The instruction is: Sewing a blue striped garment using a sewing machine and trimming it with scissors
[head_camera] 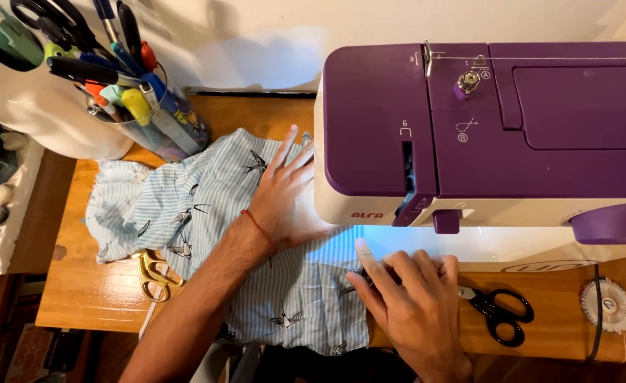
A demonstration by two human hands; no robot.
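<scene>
Both hands, left hand (284,195) and right hand (412,301), lie spread flat on the striped bird-print fabric (185,213) at the sewing machine (483,142), most of it looks unsewn yet.

— What colour is the cloth (206,213) under the left hand (284,191)?

— Pale blue with fine white stripes, printed with small dark birds. A thin red string (257,225) circles that wrist.

— And the sewing machine (483,142) just past both hands?

— Purple on top, white below, with a purple dial.

— The scissors?

— Gold ones (153,273) left of the left forearm; black-handled ones (501,312) just right of the right hand (416,312).

— The table (93,284)?

— Warm orange-brown wood. Beyond the left hand, a clear jar (150,120) holds blue, yellow, red and black pens.
</scene>
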